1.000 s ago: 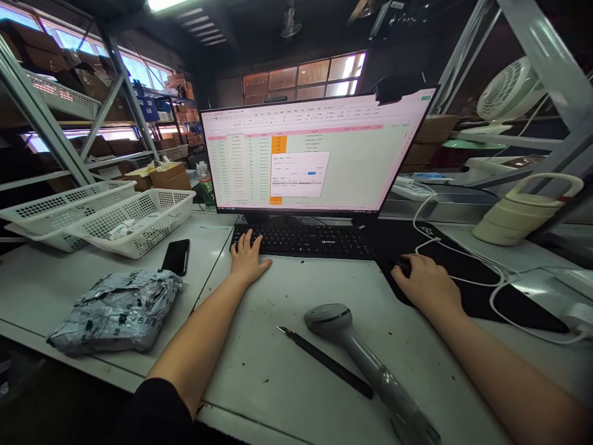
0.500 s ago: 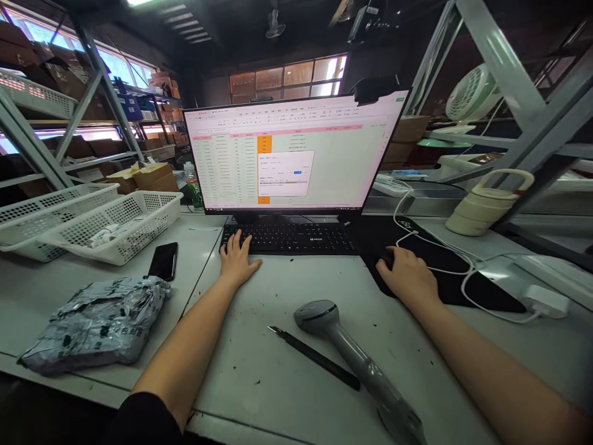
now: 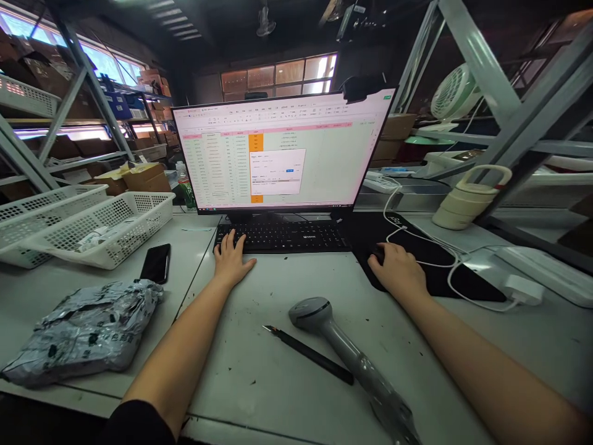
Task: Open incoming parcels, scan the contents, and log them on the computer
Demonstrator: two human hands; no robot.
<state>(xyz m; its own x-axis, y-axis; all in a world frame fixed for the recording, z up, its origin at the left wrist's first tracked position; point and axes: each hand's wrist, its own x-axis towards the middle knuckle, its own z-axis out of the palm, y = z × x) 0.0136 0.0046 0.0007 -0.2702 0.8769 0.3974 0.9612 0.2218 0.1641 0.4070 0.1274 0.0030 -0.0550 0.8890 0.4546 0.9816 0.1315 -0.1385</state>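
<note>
My left hand lies flat with its fingers spread on the left end of a black keyboard. My right hand is cupped over a dark mouse on a black mouse pad. Behind the keyboard a wide monitor shows a spreadsheet with a dialog box. Between my forearms on the table lie a grey handheld scanner and a black utility knife.
A crumpled grey parcel bag and a black phone lie at the left, near two white mesh baskets. A white cable and adapter run across the right. Metal shelving stands on both sides, with a fan and stacked tape rolls.
The view has shifted so everything sits further left and slightly lower in frame. Both hands keep their places on the keyboard and mouse.
</note>
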